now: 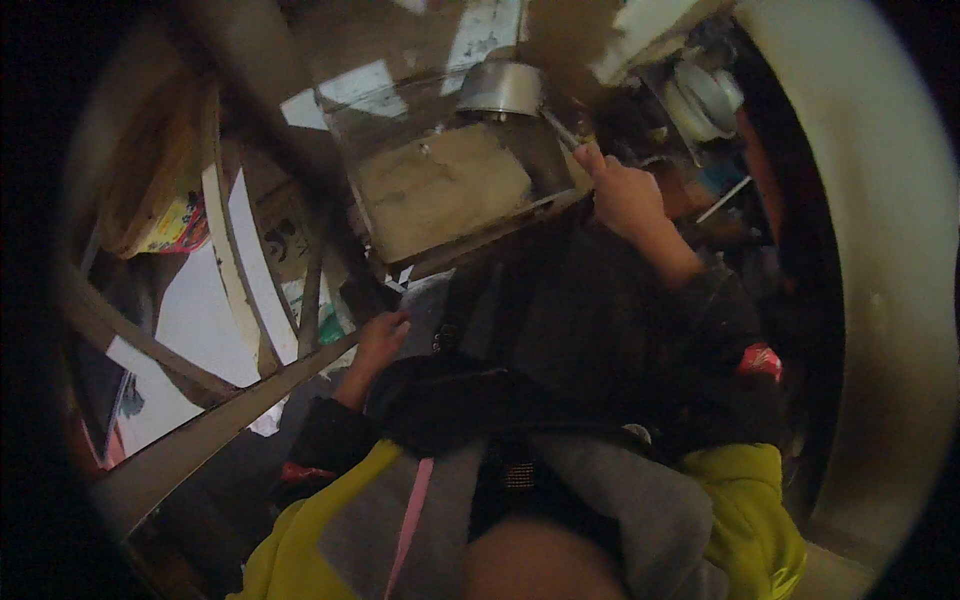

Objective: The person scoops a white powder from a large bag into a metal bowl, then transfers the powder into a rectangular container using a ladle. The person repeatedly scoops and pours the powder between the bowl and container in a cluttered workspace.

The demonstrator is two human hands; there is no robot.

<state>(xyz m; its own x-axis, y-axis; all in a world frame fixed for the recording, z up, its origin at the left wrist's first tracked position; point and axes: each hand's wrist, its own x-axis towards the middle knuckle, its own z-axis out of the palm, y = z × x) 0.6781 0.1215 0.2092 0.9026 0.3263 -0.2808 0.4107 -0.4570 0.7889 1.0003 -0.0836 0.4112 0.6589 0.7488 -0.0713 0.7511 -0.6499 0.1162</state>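
Observation:
My right hand [628,196] grips the handle of a metal saucepan [501,88], which is tilted over the far part of a shallow rectangular tray or basin [457,247]. A flat tan surface, perhaps a board or murky liquid, shows inside the tray [442,187]; I cannot tell which. Near the end of a wooden bar [292,382] at the left is my left hand [382,336], with its fingers partly curled. Whether it holds the bar or only rests by it is unclear. Dark sleeves cover both forearms.
Pale bowls [705,101] are stacked at the upper right, with a thin white stick [724,199] below them. A large pale curved surface [885,262] bounds the right side. At the left stand a wooden frame [232,277] and a container with a colourful label [176,225].

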